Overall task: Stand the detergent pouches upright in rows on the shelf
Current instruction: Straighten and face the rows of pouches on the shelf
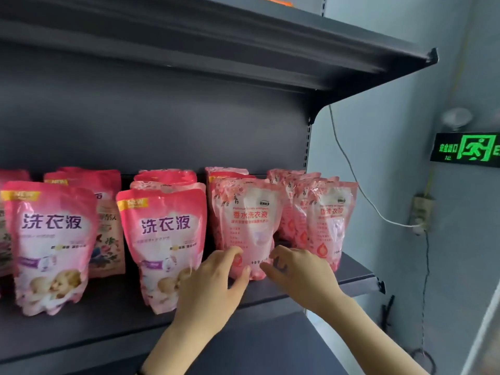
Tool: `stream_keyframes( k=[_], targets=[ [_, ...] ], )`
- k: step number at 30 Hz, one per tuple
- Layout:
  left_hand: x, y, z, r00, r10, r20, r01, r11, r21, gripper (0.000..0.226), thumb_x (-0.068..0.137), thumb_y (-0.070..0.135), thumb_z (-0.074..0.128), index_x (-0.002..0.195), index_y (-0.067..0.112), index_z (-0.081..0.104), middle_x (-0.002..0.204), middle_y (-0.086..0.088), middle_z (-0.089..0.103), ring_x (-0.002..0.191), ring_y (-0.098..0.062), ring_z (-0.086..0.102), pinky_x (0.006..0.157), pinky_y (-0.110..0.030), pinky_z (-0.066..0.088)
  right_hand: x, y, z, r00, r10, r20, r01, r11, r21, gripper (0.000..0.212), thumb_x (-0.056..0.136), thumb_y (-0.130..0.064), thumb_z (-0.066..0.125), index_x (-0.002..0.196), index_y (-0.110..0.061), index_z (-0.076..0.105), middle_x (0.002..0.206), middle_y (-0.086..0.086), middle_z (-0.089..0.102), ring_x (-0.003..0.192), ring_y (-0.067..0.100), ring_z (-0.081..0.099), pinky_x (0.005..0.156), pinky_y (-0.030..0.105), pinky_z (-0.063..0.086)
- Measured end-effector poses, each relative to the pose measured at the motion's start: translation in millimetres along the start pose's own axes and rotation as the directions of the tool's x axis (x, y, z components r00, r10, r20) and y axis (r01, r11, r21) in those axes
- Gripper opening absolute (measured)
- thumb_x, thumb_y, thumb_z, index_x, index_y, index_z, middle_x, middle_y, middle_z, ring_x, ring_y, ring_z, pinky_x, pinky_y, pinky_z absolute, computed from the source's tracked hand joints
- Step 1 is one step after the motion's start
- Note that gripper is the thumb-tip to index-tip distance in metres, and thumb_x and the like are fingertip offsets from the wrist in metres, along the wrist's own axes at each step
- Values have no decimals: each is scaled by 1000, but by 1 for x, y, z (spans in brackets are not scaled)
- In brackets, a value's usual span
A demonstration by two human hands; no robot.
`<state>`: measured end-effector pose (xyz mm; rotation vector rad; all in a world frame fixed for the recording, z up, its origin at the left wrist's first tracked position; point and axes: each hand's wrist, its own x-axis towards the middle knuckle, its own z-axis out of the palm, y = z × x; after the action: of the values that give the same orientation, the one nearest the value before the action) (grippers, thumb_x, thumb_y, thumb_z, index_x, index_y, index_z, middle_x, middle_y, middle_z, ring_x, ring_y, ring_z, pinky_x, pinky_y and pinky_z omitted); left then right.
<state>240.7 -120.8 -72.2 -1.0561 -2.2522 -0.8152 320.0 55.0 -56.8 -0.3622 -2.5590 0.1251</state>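
Note:
Pink detergent pouches stand upright in rows on the dark shelf (354,277). A pale pink pouch (250,223) stands at the front of the third row. My left hand (213,282) grips its lower left side, and my right hand (297,272) holds its lower right side. To the left stand two brighter pink pouches with a baby picture, one at the middle (162,239) and one further left (50,239). Another pale pink pouch (330,220) fronts the right-most row. More pouches stand behind each front one.
A second shelf (297,50) hangs overhead. The shelf's right end (380,285) is near a grey wall with a white cable (351,169), a socket (420,215) and a green exit sign (468,150). A lower shelf (270,345) lies beneath my arms.

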Motion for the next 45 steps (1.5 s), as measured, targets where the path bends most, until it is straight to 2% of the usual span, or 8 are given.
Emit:
stream_keyframes(
  k=[6, 12, 18, 23, 28, 32, 40, 45],
  targets=[
    [22, 21, 38, 983, -96, -159, 82, 992, -94, 49, 87, 45, 49, 133, 29, 44, 129, 16, 46, 114, -4, 49, 69, -14, 41, 29, 36, 17, 998, 52, -21, -46, 979, 200, 38, 86, -64, 44, 113, -39, 51, 99, -19, 61, 81, 5, 62, 66, 27, 52],
    [40, 16, 60, 929, -219, -299, 183, 973, -143, 60, 85, 33, 62, 138, 20, 39, 147, -5, 33, 136, -21, 35, 102, -38, 42, 51, 58, 23, 1000, -31, -1, 28, 885, 466, 41, 86, -56, 52, 122, -39, 42, 106, -20, 60, 89, 0, 60, 73, 27, 54],
    [50, 22, 79, 852, -462, -248, 260, 783, -565, 83, 85, 37, 64, 147, 38, 9, 150, 5, 28, 136, -13, 34, 108, -36, 36, 62, 46, 38, 994, 17, 112, -108, 428, 897, 13, 94, -26, 58, 106, -28, 58, 95, -13, 70, 86, -2, 66, 70, 14, 51],
    [46, 11, 88, 825, -561, -71, 371, 632, -680, 72, 82, 41, 65, 140, 44, 23, 130, 11, 52, 118, -7, 53, 94, -26, 48, 58, 31, 57, 978, 82, 190, -204, 211, 956, 6, 92, -26, 59, 98, -30, 60, 95, -1, 70, 91, 16, 67, 81, 33, 56],
    [47, 10, 84, 845, -532, -55, 364, 647, -670, 51, 84, 33, 66, 117, 56, 35, 116, 22, 56, 108, 9, 55, 77, -8, 48, 63, 28, 58, 984, 97, 150, -167, 197, 966, 5, 95, -23, 56, 95, -25, 61, 90, 7, 69, 87, 26, 66, 78, 41, 55],
    [45, 19, 87, 845, -525, -102, 354, 691, -630, 55, 84, 35, 67, 125, 49, 32, 125, 14, 57, 115, -3, 55, 91, -23, 47, 57, 28, 56, 988, 155, 20, -56, 236, 970, 13, 96, -20, 55, 85, -26, 59, 79, 12, 64, 69, 19, 53, 63, 31, 46],
    [44, 61, 96, 878, -471, -85, 330, 724, -605, 74, 74, 55, 60, 139, 33, 32, 138, 6, 52, 124, -14, 52, 101, -43, 46, 34, 63, 32, 978, 188, -85, 33, 263, 964, 14, 97, -20, 54, 85, -25, 59, 79, 0, 67, 70, 21, 58, 65, 35, 50],
    [36, 101, 116, 878, -475, -57, 348, 716, -605, 78, 71, 59, 59, 140, 34, 32, 139, 9, 51, 125, -8, 50, 102, -39, 45, 8, 104, 24, 976, 210, -58, 3, 253, 967, 14, 96, -21, 54, 87, -10, 54, 85, 24, 60, 72, 30, 55, 69, 52, 48]
  ],
)
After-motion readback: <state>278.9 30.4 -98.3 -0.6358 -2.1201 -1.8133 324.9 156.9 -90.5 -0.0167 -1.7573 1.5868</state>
